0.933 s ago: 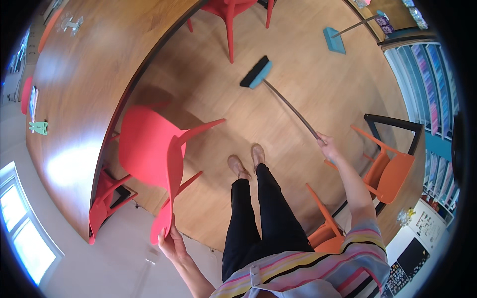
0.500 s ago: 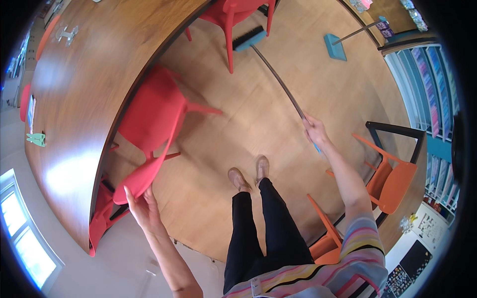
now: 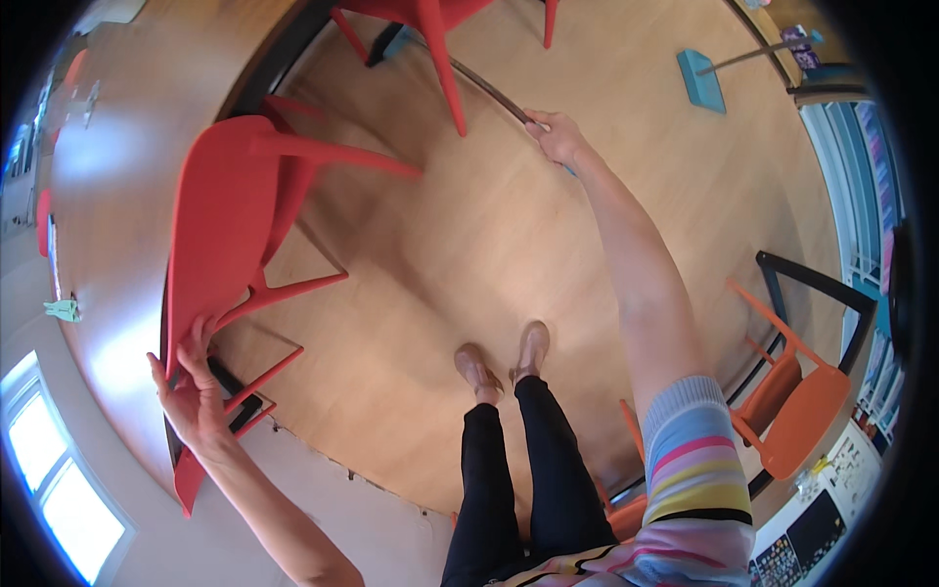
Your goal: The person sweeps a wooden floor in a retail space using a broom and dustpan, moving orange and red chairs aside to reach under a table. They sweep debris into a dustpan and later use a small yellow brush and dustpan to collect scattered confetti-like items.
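Note:
A red chair stands tilted beside the wooden table. My left hand grips the edge of its backrest, thumb on one side and fingers on the other. Stretched out ahead, my right hand is closed round the handle of a broom. The teal broom head with dark bristles rests on the floor near the table's edge. It is partly hidden behind the legs of a second red chair.
The wooden table curves along the left. A teal long-handled dustpan stands on the floor at the far right. Orange chairs are near me on the right, by a dark table frame. Racks line the right wall.
My left hand has swung the red chair up and tilted it against the table side. My right hand has moved forward and left, carrying the broom head further under the second chair.

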Available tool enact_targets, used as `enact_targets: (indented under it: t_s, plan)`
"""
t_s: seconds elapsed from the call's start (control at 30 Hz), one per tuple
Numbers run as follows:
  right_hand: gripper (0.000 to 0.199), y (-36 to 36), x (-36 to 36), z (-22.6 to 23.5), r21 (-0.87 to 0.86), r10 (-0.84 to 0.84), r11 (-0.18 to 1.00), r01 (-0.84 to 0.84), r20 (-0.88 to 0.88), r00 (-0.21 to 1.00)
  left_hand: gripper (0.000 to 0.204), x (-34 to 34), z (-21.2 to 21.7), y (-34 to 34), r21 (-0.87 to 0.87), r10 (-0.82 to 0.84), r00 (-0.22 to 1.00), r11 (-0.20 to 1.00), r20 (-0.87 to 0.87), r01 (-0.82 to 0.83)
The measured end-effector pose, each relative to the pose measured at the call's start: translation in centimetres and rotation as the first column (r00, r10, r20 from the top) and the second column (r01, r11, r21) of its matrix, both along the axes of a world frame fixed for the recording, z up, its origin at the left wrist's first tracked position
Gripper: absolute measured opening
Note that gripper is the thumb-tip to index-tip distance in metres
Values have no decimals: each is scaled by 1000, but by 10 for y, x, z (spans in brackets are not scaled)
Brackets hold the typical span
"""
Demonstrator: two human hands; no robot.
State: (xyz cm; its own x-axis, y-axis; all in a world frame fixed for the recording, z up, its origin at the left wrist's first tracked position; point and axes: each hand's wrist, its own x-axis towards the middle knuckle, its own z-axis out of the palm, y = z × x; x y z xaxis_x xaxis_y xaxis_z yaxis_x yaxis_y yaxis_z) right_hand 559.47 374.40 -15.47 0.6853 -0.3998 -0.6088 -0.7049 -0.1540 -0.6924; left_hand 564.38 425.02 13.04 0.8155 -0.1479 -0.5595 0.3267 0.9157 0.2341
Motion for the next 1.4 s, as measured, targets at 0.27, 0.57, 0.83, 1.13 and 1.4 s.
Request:
enact_targets:
  t_s: [0.27,0.57,0.83,1.13,1.4]
  plan:
    - [33,2,-125,13,-42,-74,997,68,-176,982,59,4,13,14,190,-149,987,969,-55,157]
    - [38,2,-316,92,4,-306,949,314,-213,928,51,9,9,15,241,-261,964,934,-50,265]
    - [40,27,-341,128,70,-322,941,331,-114,940,45,9,1,55,243,-170,982,953,-76,184]
    - [38,1,-148,60,85,-117,989,118,-12,993,31,-45,9,46,249,-12,993,968,-118,42]
    - [34,0,-25,31,-29,112,993,-114,-44,993,44,-57,12,93,295,-33,993,953,-114,66]
